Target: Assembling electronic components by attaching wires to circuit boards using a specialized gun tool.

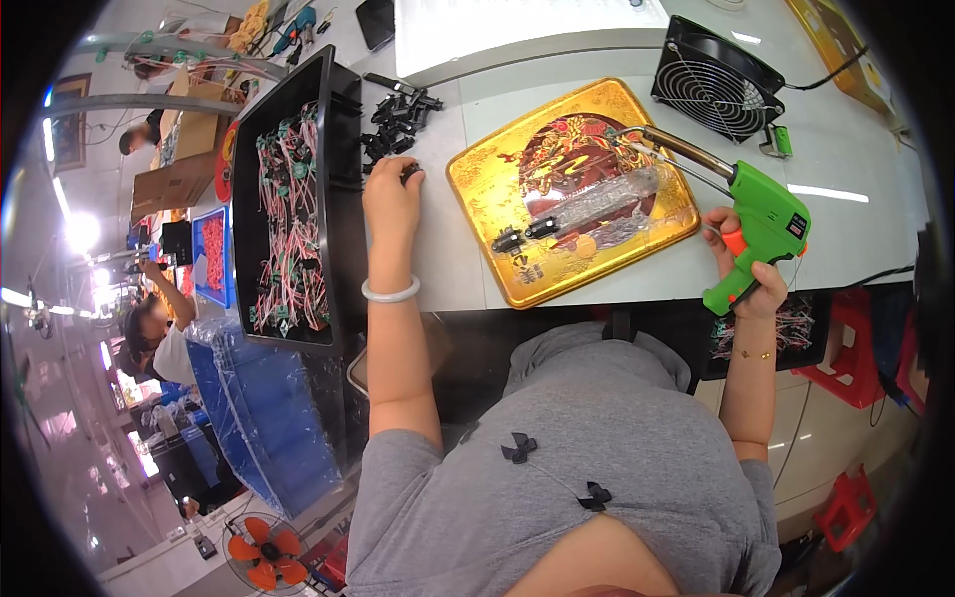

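My right hand [751,269] is wrapped round the grip of a green soldering gun [771,214]. The gun's long metal tip points left over a golden tin lid [473,179] with a red and dark dragon picture. On the lid lie small black plastic parts [525,234] beside a strip of clear plastic wrap [602,204]. At the left, my left hand [391,199] is closed on a small black plastic part [410,173], mostly covered by the fingers. Just beyond that hand is a loose pile of black plastic parts [398,119].
A black tray [343,229] of small green boards with red and white wires stands left of my left arm. A black fan [716,85] sits at the back right, near a white raised panel [527,45]. Blue crates and another person [169,338] are farther left; red stools [846,507] stand right.
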The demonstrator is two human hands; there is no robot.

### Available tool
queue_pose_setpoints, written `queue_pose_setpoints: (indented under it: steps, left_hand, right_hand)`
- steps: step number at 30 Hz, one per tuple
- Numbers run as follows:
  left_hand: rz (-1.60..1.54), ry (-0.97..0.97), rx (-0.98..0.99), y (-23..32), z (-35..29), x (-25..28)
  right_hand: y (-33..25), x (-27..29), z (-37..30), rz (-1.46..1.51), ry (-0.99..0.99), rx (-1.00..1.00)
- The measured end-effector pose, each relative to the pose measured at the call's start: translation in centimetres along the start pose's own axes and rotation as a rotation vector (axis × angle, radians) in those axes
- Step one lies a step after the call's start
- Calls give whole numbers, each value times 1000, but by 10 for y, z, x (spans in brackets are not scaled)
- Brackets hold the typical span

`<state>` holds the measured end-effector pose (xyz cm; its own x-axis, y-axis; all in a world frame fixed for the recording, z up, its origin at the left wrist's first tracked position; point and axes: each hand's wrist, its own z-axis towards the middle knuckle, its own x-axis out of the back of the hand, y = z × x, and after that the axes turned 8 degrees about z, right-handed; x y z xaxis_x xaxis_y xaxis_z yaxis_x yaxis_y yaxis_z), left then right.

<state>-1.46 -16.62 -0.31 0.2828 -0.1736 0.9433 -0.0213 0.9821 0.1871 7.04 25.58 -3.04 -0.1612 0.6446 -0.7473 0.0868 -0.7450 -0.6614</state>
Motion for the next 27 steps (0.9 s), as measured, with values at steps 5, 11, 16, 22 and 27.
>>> queue_pose_setpoints:
  steps: [5, 11, 16, 22, 27]
  left_hand:
    - [-467, -47, -100, 95, -22, 33]
    - [-408, -36, -378, 153, -57, 11]
    - [-376, -51, -351, 154, -61, 3]
    - [-347, -49, -317, 154, -61, 2]
    - [-337, -136, -335, 152, -55, 9]
  right_hand:
    - [2, 2, 2, -2, 23, -6]
    - [0, -5, 2, -11, 27, -4]
    - [0, -3, 3, -1, 17, 0]
    - [1, -2, 3, 7, 5, -10]
    - [2, 3, 0, 37, 5, -5]
